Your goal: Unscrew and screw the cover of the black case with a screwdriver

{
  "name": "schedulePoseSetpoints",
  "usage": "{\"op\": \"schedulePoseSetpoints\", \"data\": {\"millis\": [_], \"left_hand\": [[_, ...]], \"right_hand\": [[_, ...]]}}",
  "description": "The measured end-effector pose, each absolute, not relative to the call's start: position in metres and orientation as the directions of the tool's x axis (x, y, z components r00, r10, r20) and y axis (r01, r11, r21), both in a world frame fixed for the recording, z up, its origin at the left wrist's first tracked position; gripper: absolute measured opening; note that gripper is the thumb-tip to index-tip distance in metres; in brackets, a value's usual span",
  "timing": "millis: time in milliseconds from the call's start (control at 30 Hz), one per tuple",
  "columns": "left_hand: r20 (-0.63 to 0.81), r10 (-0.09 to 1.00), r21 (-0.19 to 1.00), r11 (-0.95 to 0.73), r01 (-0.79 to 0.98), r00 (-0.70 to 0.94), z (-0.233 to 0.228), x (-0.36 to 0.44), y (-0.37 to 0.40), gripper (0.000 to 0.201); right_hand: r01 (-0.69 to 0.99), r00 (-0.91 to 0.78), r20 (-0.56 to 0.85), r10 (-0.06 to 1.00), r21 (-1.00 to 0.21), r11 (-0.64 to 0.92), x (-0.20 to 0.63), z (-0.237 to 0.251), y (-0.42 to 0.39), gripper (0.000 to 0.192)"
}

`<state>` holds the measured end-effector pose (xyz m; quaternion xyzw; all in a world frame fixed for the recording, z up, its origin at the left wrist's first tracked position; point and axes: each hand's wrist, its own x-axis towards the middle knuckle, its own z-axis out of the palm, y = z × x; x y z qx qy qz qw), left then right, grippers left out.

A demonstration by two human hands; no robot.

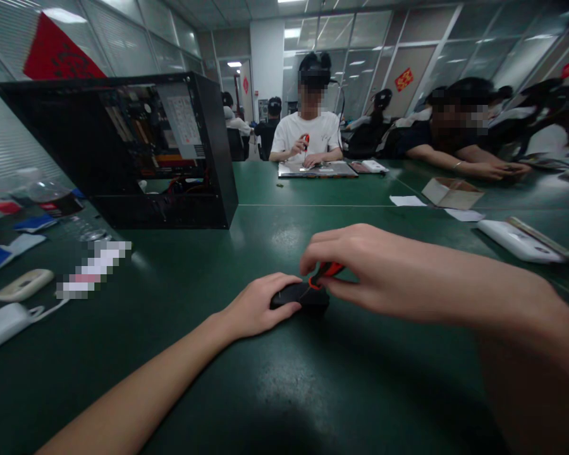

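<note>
Bare table [275, 392] nearby; computer case [171, 151] blocks far-left.
</note>
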<state>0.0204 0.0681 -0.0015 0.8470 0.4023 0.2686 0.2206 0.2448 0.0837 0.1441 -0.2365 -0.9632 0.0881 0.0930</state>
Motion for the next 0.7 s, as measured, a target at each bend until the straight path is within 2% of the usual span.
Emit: {"op": "schedulePoseSetpoints", "data": {"millis": [133,233,300,400,467,533,600,700], "left_hand": [[0.28,0.802,0.591,-0.577,0.563,0.528,-0.001,0.021,0.068,0.039],[0.283,0.799,0.583,-0.583,0.566,0.531,-0.002,0.021,0.068,0.037],[0.286,0.804,0.577,-0.579,0.576,0.522,-0.002,0.02,0.068,0.036],[0.286,0.814,0.584,-0.566,0.582,0.505,-0.003,0.021,0.068,0.037],[0.287,0.821,0.593,-0.556,0.582,0.493,-0.004,0.021,0.067,0.036],[0.283,0.828,0.601,-0.547,0.583,0.485,-0.003,0.022,0.066,0.036],[0.281,0.828,0.606,-0.545,0.579,0.485,-0.002,0.023,0.066,0.035],[0.292,0.82,0.607,-0.556,0.568,0.491,-0.001,0.025,0.065,0.035]], "right_hand": [[0.499,-0.84,0.172,0.515,-0.125,0.857,0.249,0.137,0.082,0.004],[0.591,-0.788,0.206,0.581,-0.015,0.806,0.242,0.133,0.084,0.023],[0.652,-0.748,0.213,0.629,0.056,0.756,0.237,0.134,0.086,0.025],[0.623,-0.77,0.205,0.605,0.036,0.781,0.238,0.138,0.085,0.013],[0.554,-0.811,0.209,0.546,-0.027,0.832,0.246,0.138,0.084,0.018],[0.554,-0.813,0.189,0.55,-0.035,0.832,0.258,0.134,0.084,0.019],[0.617,-0.782,0.124,0.611,0.02,0.787,0.269,0.123,0.087,0.013],[0.66,-0.75,0.052,0.66,0.127,0.74,0.283,0.093,0.097,0.033]]}}
